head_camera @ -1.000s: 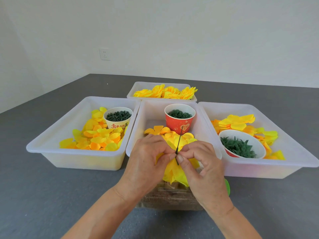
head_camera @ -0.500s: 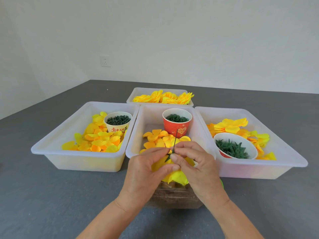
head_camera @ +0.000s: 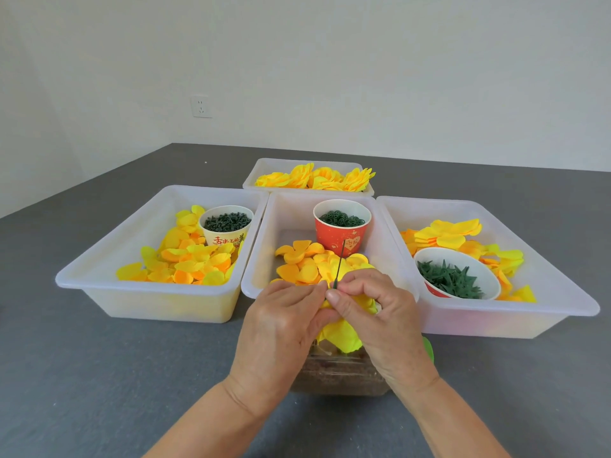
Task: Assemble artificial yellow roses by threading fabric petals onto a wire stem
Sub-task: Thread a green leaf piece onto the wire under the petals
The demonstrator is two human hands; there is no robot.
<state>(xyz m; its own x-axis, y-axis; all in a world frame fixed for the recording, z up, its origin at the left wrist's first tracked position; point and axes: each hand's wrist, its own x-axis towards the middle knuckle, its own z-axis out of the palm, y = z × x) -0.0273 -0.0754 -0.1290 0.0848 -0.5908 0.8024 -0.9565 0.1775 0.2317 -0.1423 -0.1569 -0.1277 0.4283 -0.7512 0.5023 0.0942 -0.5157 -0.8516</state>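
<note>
**One rose half built, stem up through the petals**

My left hand and right hand met just in front of the middle tray. Both were curled tight: thumbs and forefingers pinched a bunch of yellow fabric petals around the thin green wire stem, which stuck up and slightly away from me above my fingertips. The petals hung below my hands, over a brown box on the counter.

Progress, as I judged it: several petal layers were on this stem, though my fingers hid how many. The stem tip was bare, so more parts could go on. The far tray held a row of finished roses, so some were done. Plenty of stock remained.

Around me:
- left tray: loose petals and a cream cup of small dark green pieces.
- middle tray: flat petal pieces and a red cup of green rings.
- right tray: larger petals and a white bowl of green leafy pieces, probably calyxes.

In the way: the red cup stood directly behind the stem tip, and the tray rim was close under my hands. A green object peeked out behind my right wrist; I could not tell what it was.
</note>
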